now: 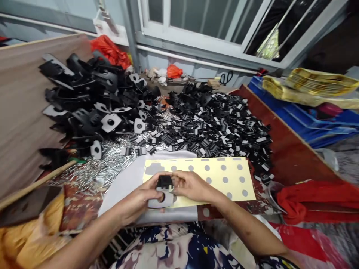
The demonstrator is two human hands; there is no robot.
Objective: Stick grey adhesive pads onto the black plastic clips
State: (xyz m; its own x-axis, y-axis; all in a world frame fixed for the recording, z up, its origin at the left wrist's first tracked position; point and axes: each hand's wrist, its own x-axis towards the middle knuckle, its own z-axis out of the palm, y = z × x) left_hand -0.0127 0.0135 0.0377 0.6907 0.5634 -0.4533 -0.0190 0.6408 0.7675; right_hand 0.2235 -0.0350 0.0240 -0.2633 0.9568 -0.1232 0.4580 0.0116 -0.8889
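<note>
Over the near edge of the worktable, my left hand (151, 192) is closed around a black plastic part (165, 182) with a grey face and a round hole. The thumb lies across the grey face. Close against the part's right side is my right hand (187, 185), its fingers bent together at the edge; what they pinch, if anything, is too small to make out. Beneath both hands lies a pale yellow sheet (235, 186) with rows of grey round stickers. A light grey cloth or sheet (123, 190) is spread under it.
Larger black plastic pieces (84, 86) are heaped at the left. Small black clips (218, 119) form a wide pile at centre right. Loose metal pins (98, 164) lie between. A wooden stick (39, 183), wooden side boards (294, 130) and a red cloth (316, 201) border the area.
</note>
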